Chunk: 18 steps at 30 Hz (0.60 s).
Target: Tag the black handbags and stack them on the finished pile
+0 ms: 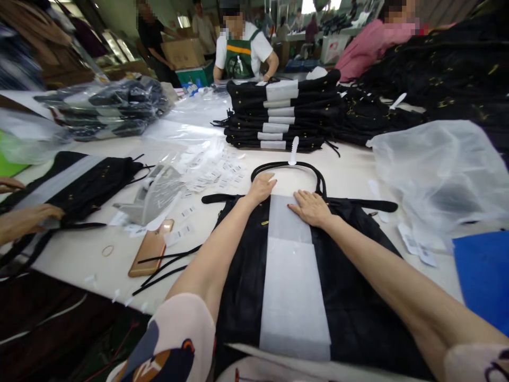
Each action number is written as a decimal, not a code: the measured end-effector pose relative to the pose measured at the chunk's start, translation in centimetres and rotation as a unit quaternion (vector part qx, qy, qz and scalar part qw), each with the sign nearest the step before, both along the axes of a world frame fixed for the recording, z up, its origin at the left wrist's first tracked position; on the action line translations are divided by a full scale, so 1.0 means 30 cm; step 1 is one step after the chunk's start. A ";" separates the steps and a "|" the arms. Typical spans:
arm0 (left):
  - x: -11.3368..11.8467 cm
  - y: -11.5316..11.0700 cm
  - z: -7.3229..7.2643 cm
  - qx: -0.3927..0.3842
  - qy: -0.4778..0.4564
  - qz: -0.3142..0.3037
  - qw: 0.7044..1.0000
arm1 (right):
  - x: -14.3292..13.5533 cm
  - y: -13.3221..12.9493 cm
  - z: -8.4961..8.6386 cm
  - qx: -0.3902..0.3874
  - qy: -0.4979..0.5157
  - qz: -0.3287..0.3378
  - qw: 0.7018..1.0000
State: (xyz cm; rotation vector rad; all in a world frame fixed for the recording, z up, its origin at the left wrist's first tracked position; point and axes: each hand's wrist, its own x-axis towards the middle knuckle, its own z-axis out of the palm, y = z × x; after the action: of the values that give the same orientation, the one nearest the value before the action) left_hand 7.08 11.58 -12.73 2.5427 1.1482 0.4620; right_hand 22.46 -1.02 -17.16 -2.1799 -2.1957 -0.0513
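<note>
A black bag (358,270) lies flat before me on the white table, with a pale wrapping strip (294,286) down its middle. Its thin black handles (321,183) loop away from me, and a white plastic tag (293,151) sits at the top of the loop. My left hand (260,188) rests on the bag's upper edge beside the left foot of the handles, fingers stretched out. My right hand (312,208) lies with spread fingers on the upper edge, touching the strip's right side. Black cords (170,260) trail from the bag's left side.
A phone (147,249), a grey tape dispenser (153,193) and scattered labels (214,170) lie left. Stacked black bags (282,116) stand ahead; a clear plastic bag (441,170) and blue sheet (483,276) lie right. Another person's hand (32,223) works on a bag at far left.
</note>
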 end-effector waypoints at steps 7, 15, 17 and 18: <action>-0.451 -0.364 0.160 -0.019 -0.004 0.034 0.999 | -0.005 -0.228 0.153 0.037 0.045 0.052 0.997; -0.723 -1.048 0.037 -0.209 -0.189 0.279 0.918 | -0.258 -0.725 0.156 0.017 0.066 0.184 0.981; -0.697 -1.107 -0.009 -0.353 -0.264 0.331 0.835 | -0.297 -0.771 0.134 0.028 0.056 0.182 0.981; -0.678 -1.119 -0.025 -0.415 -0.311 0.343 0.784 | -0.312 -0.784 0.127 0.035 0.051 0.178 0.982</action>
State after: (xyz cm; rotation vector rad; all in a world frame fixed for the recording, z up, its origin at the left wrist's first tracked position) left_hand -13.25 -21.99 -13.50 1.0453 1.5021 0.6822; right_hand 13.11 -24.53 -13.34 -1.6840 -2.4436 -0.0034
